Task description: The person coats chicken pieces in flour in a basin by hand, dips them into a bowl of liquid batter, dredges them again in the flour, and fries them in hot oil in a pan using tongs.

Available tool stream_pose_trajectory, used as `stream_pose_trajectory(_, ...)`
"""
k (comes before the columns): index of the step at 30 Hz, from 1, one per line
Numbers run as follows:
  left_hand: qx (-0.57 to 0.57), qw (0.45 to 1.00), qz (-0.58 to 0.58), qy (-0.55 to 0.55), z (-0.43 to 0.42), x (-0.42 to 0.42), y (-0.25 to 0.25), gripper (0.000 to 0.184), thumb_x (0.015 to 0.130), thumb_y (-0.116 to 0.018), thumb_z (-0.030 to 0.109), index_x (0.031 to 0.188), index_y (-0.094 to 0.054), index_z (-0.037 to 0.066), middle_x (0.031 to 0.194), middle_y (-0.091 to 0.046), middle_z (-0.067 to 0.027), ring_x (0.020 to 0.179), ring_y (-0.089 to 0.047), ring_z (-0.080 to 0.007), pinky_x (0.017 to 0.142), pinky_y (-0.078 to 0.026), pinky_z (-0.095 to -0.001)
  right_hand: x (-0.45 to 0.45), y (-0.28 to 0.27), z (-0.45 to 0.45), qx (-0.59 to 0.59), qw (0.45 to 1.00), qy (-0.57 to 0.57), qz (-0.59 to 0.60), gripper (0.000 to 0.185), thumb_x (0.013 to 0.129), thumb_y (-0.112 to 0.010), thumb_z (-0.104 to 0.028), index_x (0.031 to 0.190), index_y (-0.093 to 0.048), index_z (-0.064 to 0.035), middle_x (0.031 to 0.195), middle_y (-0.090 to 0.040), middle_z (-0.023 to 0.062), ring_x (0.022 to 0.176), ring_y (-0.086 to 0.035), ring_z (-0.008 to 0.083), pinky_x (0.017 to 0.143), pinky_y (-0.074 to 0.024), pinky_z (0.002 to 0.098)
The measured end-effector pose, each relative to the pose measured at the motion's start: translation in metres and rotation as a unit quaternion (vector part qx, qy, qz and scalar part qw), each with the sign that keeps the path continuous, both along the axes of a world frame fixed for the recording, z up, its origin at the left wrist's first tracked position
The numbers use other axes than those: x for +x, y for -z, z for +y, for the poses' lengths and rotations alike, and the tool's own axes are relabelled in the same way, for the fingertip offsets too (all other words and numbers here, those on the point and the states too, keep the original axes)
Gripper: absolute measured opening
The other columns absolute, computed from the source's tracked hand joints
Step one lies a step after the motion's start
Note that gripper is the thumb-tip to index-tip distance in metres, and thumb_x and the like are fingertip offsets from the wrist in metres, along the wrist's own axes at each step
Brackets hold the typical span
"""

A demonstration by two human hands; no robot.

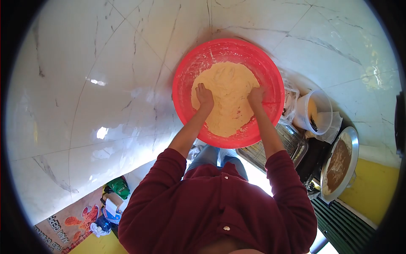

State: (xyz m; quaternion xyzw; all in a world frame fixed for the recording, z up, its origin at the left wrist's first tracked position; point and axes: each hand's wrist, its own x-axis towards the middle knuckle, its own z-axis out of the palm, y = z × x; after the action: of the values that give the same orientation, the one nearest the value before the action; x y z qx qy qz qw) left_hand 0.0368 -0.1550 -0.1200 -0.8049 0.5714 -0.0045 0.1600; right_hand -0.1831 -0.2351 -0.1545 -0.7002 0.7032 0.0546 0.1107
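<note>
A large red basin point(180, 94) holds a heap of pale yellowish flour-like powder point(228, 91), with powder smeared on its inner wall. On the left side of the heap lies my left hand point(204, 95), its fingers partly in view and slightly apart, touching the powder. My right hand point(256, 97) is at the heap's right side, near the basin's right wall; its fingers are bent down and mostly hidden.
Right of the basin are a clear plastic tub point(323, 111), plastic bags, a wire rack on a tray point(292, 137) and a round metal pan point(354, 148) with brown powder. Marbled tiles point(118, 76) surround the basin. A green bag point(119, 187) lies lower left.
</note>
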Motion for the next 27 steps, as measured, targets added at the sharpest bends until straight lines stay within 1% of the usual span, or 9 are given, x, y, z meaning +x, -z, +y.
stream_pose_trajectory(3,-0.033,0.998,0.051,-0.001,-0.002,-0.020,-0.001,0.024,0.070,-0.063,0.026,0.087,-0.066,0.008,0.105,-0.048,-0.0062,0.104,-0.037,-0.0226,0.085,-0.029,-0.0354,0.044,-0.039,0.023,-0.069,0.994,-0.072,0.039,0.014,0.073,-0.055,-0.009,0.082,-0.065,-0.0039,0.108,-0.047,0.0133,0.103,-0.043,0.0277,0.076,-0.0421,0.0366)
stream_pose_trajectory(5,-0.088,0.986,0.140,0.011,0.001,-0.033,-0.011,0.024,0.070,-0.063,0.026,0.084,-0.066,0.007,0.103,-0.048,-0.0066,0.103,-0.037,-0.0234,0.084,-0.029,-0.0361,0.055,-0.009,0.026,-0.098,0.992,-0.082,0.002,0.020,0.066,-0.065,-0.014,0.078,-0.063,0.0023,0.101,-0.046,0.0172,0.096,-0.045,0.0317,0.080,-0.0415,0.0386)
stream_pose_trajectory(9,-0.095,0.971,0.220,0.008,0.009,-0.053,-0.001,0.030,0.071,-0.060,0.022,0.093,-0.064,0.003,0.107,-0.048,-0.0104,0.106,-0.036,-0.0262,0.088,-0.027,-0.0380,0.074,-0.014,0.045,-0.097,0.987,-0.127,0.001,0.022,0.066,-0.066,-0.017,0.078,-0.064,0.0013,0.104,-0.046,0.0184,0.100,-0.043,0.0329,0.078,-0.0432,0.0386)
stream_pose_trajectory(12,-0.010,0.949,0.308,-0.063,0.019,-0.038,-0.027,0.039,0.070,-0.061,0.028,0.101,-0.061,0.002,0.111,-0.046,-0.0131,0.109,-0.036,-0.0284,0.092,-0.026,-0.0425,0.057,-0.038,0.047,-0.014,0.994,-0.098,-0.050,0.026,0.065,-0.067,-0.021,0.082,-0.065,-0.0010,0.100,-0.053,0.0169,0.097,-0.049,0.0300,0.074,-0.0450,0.0387)
stream_pose_trajectory(14,0.184,0.871,0.449,-0.078,0.019,-0.014,-0.039,0.048,0.069,-0.063,0.034,0.107,-0.059,0.006,0.118,-0.045,-0.0138,0.113,-0.034,-0.0295,0.094,-0.024,-0.0465,0.033,-0.040,0.035,0.276,0.938,-0.117,-0.173,0.031,0.064,-0.068,-0.023,0.088,-0.066,-0.0047,0.092,-0.061,0.0130,0.089,-0.057,0.0259,0.073,-0.0468,0.0386)
stream_pose_trajectory(18,0.185,0.870,0.457,0.012,0.030,0.029,0.014,0.045,0.070,-0.064,0.041,0.099,-0.064,0.007,0.112,-0.051,-0.0122,0.114,-0.035,-0.0315,0.088,-0.029,-0.0473,-0.009,-0.027,0.035,0.335,0.901,-0.129,-0.245,0.030,0.064,-0.067,-0.023,0.089,-0.066,-0.0063,0.085,-0.064,0.0091,0.079,-0.061,0.0225,0.075,-0.0474,0.0362)
stream_pose_trajectory(20,0.090,0.959,0.270,0.010,0.039,0.028,-0.027,0.049,0.070,-0.063,0.045,0.099,-0.064,0.007,0.112,-0.052,-0.0119,0.114,-0.034,-0.0321,0.089,-0.027,-0.0473,-0.018,0.021,0.026,0.225,0.946,-0.228,0.058,0.035,0.066,-0.065,-0.025,0.094,-0.063,-0.0042,0.101,-0.059,0.0153,0.099,-0.053,0.0305,0.083,-0.0442,0.0389)
stream_pose_trajectory(23,0.086,0.979,0.183,0.007,0.043,-0.005,-0.048,0.047,0.067,-0.064,0.045,0.101,-0.065,0.012,0.113,-0.053,-0.0091,0.114,-0.033,-0.0294,0.091,-0.023,-0.0437,0.009,-0.033,0.056,0.133,0.987,-0.081,-0.029,0.044,0.063,-0.070,-0.030,0.096,-0.061,-0.0027,0.111,-0.050,0.0179,0.107,-0.045,0.0322,0.083,-0.0427,0.0428)
stream_pose_trajectory(27,0.157,0.975,0.158,0.005,0.042,-0.044,-0.043,0.045,0.067,-0.064,0.046,0.099,-0.066,0.015,0.113,-0.053,-0.0080,0.115,-0.032,-0.0282,0.091,-0.021,-0.0404,0.056,-0.060,0.084,0.119,0.989,-0.079,-0.042,0.052,0.060,-0.073,-0.035,0.099,-0.059,-0.0028,0.116,-0.042,0.0184,0.112,-0.036,0.0330,0.084,-0.0408,0.0449)
